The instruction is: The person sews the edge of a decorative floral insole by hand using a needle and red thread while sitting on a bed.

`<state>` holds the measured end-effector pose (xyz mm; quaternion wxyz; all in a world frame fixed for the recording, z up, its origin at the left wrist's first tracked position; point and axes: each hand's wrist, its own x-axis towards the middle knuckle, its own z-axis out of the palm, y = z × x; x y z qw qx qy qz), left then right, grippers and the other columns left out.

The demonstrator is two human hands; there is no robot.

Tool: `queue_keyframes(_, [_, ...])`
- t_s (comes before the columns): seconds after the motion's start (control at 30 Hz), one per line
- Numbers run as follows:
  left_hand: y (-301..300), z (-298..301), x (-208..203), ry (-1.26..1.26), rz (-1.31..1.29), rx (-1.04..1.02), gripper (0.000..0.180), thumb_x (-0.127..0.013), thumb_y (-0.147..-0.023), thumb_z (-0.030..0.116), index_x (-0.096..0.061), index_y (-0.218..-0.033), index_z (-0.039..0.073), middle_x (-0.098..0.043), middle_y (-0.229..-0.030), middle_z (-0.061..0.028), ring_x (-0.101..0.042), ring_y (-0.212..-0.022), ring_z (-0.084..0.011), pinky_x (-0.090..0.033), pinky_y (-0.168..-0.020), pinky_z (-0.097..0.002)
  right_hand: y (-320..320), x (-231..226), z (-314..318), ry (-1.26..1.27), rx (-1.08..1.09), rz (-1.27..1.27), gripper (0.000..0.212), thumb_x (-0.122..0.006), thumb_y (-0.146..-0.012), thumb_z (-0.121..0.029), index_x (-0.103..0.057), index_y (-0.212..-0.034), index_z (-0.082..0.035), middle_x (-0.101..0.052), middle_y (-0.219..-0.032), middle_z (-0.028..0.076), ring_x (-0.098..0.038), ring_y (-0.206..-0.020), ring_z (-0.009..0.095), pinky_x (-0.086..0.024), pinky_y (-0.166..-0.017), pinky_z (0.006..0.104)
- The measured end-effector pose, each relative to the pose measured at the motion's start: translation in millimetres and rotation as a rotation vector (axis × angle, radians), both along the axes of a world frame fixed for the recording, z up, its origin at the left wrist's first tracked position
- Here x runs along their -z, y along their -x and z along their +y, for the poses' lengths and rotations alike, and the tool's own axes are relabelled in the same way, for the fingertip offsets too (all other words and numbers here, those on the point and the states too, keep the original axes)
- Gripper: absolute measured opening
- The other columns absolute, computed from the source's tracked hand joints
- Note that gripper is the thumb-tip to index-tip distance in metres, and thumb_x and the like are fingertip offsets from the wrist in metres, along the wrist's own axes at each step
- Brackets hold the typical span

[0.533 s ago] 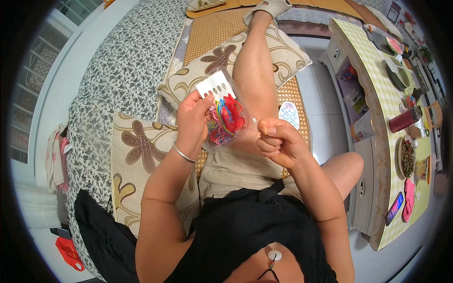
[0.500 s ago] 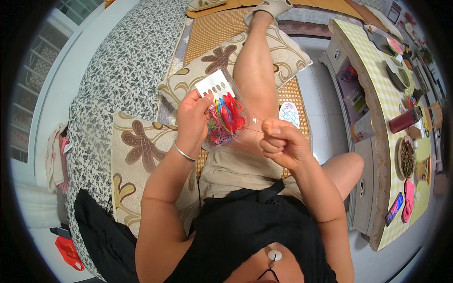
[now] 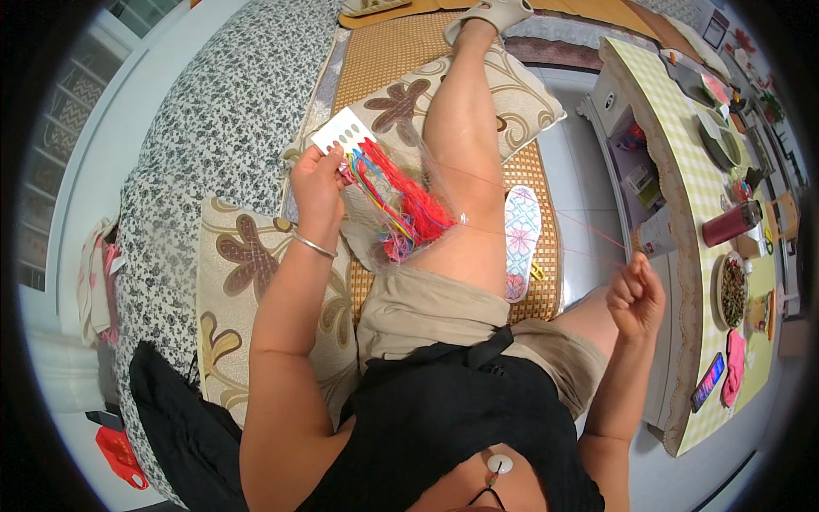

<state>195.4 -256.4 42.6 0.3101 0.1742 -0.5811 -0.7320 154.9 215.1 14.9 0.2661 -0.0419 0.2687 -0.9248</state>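
Observation:
My left hand (image 3: 317,183) is closed on a white thread card (image 3: 341,135) with a row of holes. Red, blue, yellow and other coloured embroidery threads (image 3: 409,205) hang from it. Behind and around them is a clear plastic bag (image 3: 375,247), lying against my thigh. Out to the right, my right hand (image 3: 636,294) pinches a thin red thread (image 3: 589,228), whose two strands run back taut toward the bundle. Between the hands, an insole (image 3: 521,243) with a coloured flower pattern lies on the woven mat, next to a small yellow object (image 3: 537,271).
Patterned cushions (image 3: 247,282) lie under my leg and at my left. On the right stands a cabinet with a checked tablecloth (image 3: 648,111), holding a dark red bottle (image 3: 732,224), a basket of dried bits (image 3: 732,290), a phone (image 3: 707,381) and a pink cloth (image 3: 734,367).
My right hand has moved far to the right, drawing the red thread out long. My left hand has shifted slightly left with the card, and the threads now stretch out. More of the insole shows.

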Motion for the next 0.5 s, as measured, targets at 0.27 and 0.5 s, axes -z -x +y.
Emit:
queue_keyframes(0.27, [-1.9, -28.8, -18.0, 0.010, 0.063, -0.100, 0.007, -0.055, -0.089, 0.004, -0.059, -0.093, 0.000, -0.063, -0.083, -0.0064, -0.060, -0.065, -0.0101, -0.053, -0.057, -0.0251, -13.5, 19.4, 91.4, 0.040, 0.299, -0.004, 0.013, -0.049, -0.091, -0.013, -0.049, -0.082, -0.003, -0.030, -0.055, -0.002, -0.023, -0.047, 0.008, -0.025, -0.039, 0.0226])
queue_keyframes(0.5, [3.4, -11.1, -4.3, 0.081, -0.087, 0.023, 0.013, -0.052, -0.089, 0.001, -0.059, -0.098, -0.003, -0.064, -0.085, -0.0059, -0.062, -0.066, -0.0093, -0.051, -0.053, -0.0219, -25.0, 24.9, 151.6, 0.110, 0.497, -0.002, 0.011, -0.052, -0.084, -0.004, -0.044, -0.076, -0.003, -0.029, -0.057, -0.001, -0.026, -0.051, 0.010, -0.024, -0.041, 0.0236])
